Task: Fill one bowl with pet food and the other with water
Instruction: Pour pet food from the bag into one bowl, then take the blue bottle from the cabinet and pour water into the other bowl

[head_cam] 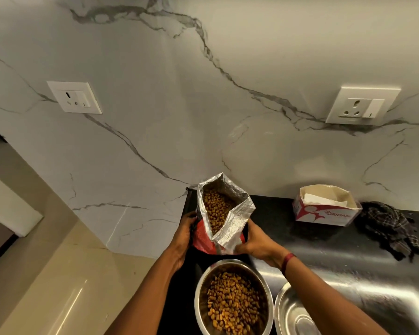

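A pet food bag (230,228), red outside and silver inside, stands upright and open on the black counter, with brown kibble visible in it. My left hand (185,232) grips its left side and my right hand (253,243) grips its right side. Just in front of the bag sits a steel bowl (200,296) holding brown kibble. To its right, partly cut off by the frame's bottom edge, a second steel bowl (293,315) stands with nothing in it.
A red and white cardboard box (324,215) with paper inside stands at the back of the counter (336,252). A dark checked cloth (390,228) lies crumpled to its right. Two wall sockets (75,97) (361,106) sit on the marble wall. The counter's left edge drops to a beige floor.
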